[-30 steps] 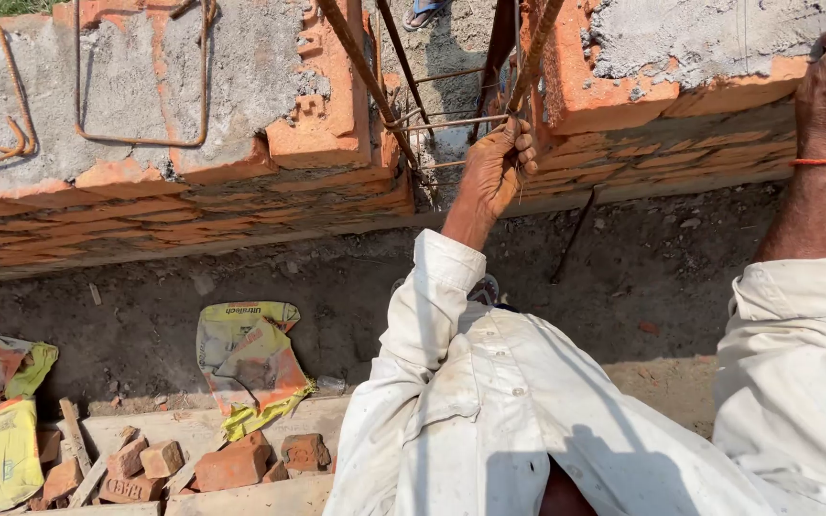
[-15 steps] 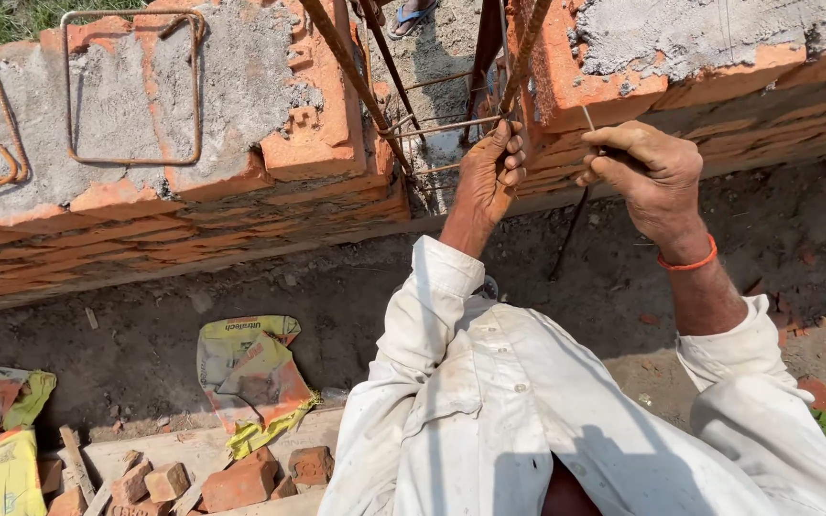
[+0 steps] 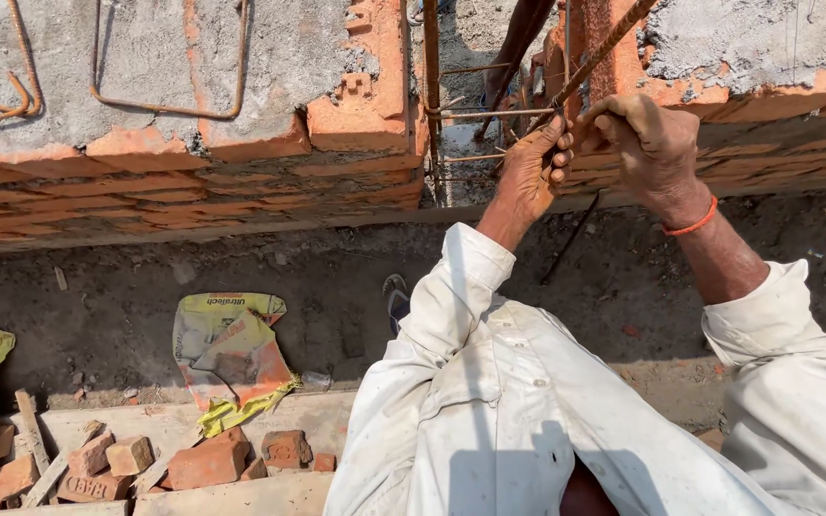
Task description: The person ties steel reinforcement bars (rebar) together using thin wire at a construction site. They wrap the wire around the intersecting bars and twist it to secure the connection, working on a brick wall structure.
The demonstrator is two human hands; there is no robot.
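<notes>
My left hand (image 3: 532,172) and right hand (image 3: 647,143) both clench rusty rebar (image 3: 597,59) at brick wall (image 3: 241,143) gap; stiff, rough, heavy — grip shaft low.

Rebar cage (image 3: 475,115) fills wall gap (tight); brick walls (image 3: 241,143) flank.
</notes>
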